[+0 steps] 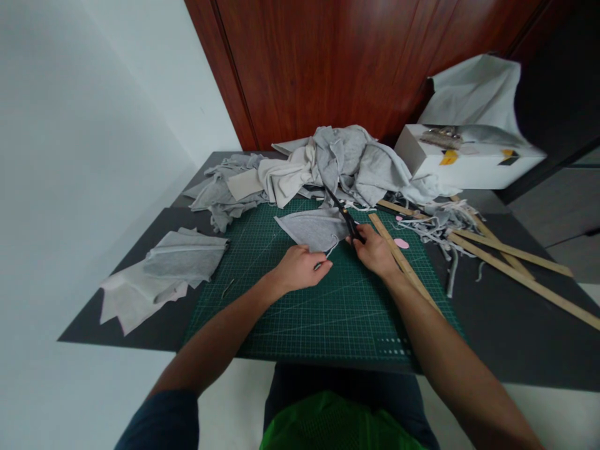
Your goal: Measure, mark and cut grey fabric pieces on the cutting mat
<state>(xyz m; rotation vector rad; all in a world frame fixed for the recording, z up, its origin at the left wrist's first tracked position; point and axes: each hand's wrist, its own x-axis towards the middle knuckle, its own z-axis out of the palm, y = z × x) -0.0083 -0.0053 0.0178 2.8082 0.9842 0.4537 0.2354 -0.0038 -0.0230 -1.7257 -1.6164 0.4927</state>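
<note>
My right hand [374,251] is wrapped round the handles of a pair of black scissors [345,215], whose blades point away from me and to the left. A grey piece of fabric [314,226] lies on the green cutting mat [290,325], its right side beside the scissors. At the near edge of that fabric, my left hand [302,269] is closed with its fingertips curled under and out of sight. A thin pale strip of cloth [332,247] curls up between the two hands, by the left fingers.
Behind the mat lies a heap of grey cloth [356,156]. Cut fabric pieces [185,256] are stacked at left. A wooden ruler [403,262] lies right of my right hand, with more wooden strips [520,269] and scraps [445,219] beyond. A white box [482,165] stands back right.
</note>
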